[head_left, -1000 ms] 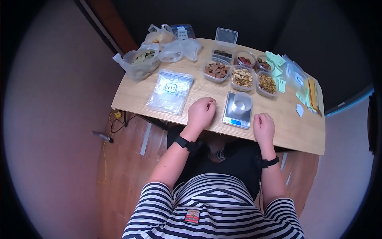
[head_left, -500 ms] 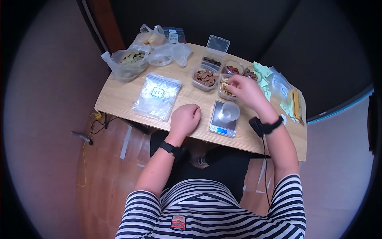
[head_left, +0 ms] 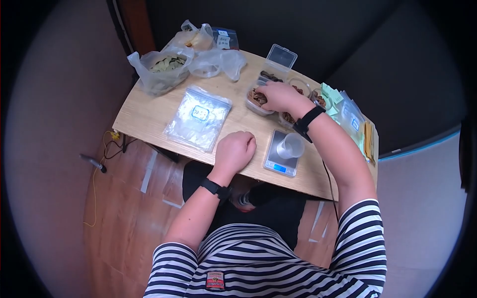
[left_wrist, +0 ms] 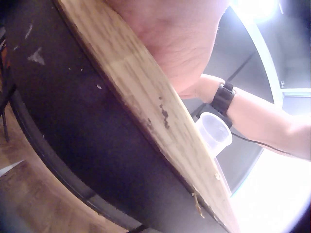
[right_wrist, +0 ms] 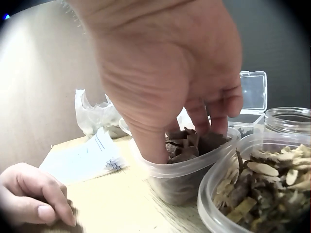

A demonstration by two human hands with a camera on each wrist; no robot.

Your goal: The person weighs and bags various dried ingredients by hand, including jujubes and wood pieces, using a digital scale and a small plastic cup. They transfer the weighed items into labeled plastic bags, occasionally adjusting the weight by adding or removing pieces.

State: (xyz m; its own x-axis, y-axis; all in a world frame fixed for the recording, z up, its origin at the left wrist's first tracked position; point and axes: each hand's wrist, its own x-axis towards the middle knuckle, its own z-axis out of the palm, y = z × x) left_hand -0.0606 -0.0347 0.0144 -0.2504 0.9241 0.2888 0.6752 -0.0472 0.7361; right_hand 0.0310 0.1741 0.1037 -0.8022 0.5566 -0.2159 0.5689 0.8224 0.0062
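My right hand [head_left: 280,97] reaches down into a clear plastic tub [right_wrist: 182,170] of flat brown bark pieces [right_wrist: 187,145]. In the right wrist view its thumb and bent fingers dip among the pieces, with some bark between them and the fingertips partly hidden. My left hand [head_left: 235,151] rests on the table near the front edge, loosely curled and holding nothing. To its right a digital scale [head_left: 274,166] with a lit blue display carries a clear plastic cup [head_left: 290,145]. A tub of pale dried slices [right_wrist: 262,170] stands beside the bark tub.
Left of the tubs lie zip bags [head_left: 198,119] with a label. A plastic bag of greenish leaves [head_left: 166,64] stands farther back. Behind the bark is an open-lidded box [head_left: 281,56]. Green paper slips [head_left: 330,94] and brown envelopes [head_left: 368,141] lie at the right.
My right hand has gone from beside the scale to the tub of pale slices, then left to the bark tub. My left hand stays on the table while the head view shifts.
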